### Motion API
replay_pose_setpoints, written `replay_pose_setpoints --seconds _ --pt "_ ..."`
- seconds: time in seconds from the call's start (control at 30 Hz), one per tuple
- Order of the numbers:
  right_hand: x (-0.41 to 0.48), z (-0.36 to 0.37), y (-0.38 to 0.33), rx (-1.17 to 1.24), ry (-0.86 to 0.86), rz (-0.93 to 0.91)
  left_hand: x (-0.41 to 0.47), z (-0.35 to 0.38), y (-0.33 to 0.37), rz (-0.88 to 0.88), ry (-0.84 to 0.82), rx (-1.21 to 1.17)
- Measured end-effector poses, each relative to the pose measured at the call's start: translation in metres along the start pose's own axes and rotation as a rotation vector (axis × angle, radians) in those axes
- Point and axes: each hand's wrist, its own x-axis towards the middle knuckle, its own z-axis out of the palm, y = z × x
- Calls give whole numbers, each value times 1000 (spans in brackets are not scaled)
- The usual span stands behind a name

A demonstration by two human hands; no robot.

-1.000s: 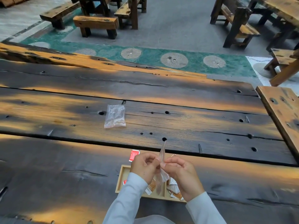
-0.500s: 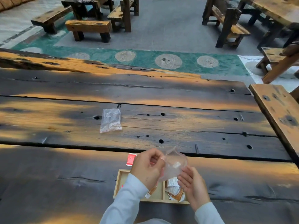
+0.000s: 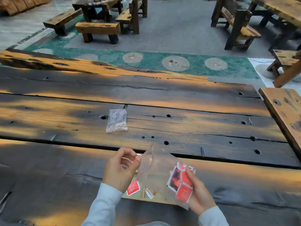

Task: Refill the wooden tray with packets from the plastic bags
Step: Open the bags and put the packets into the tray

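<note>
The clear plastic bag hangs over the wooden tray, held between both hands, with a clump of red packets gathered at its lower right end. The left hand pinches the bag's open mouth near the red seal line, fingers closed on the film; the right hand is closed around the bag's bottom, gripping the packets through the plastic. The bag looks thin, limp and slippery, so it likely wants holding at the rim and the bottom corner, as here, while the packets seem light and flat and should slide out with a tilt or shake. The tray lies just under the hands at the near edge of the table, already holding a red packet and a pale one. A second bag, well apart, rests farther out on the dark, weathered planks. Beyond stand rough wooden benches on a grey floor with a green carpet strip.
</note>
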Motion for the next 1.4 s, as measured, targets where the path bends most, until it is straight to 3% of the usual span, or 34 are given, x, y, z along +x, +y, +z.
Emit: replay_pose_setpoints --seconds 0.1,0.3,0.43,0.7,0.9,1.13,1.4 --pt "-6 0 -1 -125 54 -10 -12 3 10 -44 -31 -57" --pt "-17 -11 -7 -278 103 -17 -24 26 14 -196 -162 109" --pt "-22 -25 -15 -296 154 -1 -29 35 9 -269 -253 -33" --pt "-25 -43 -29 -266 99 46 -48 47 7 -269 -332 -11" --pt "-24 -47 -37 -288 51 100 -57 44 15 -216 -506 -32" --pt "-20 -41 -34 -257 25 113 -61 31 13 -179 -482 -94" --pt "-6 -16 3 -249 93 99 -32 5 -36 -286 -379 -194"
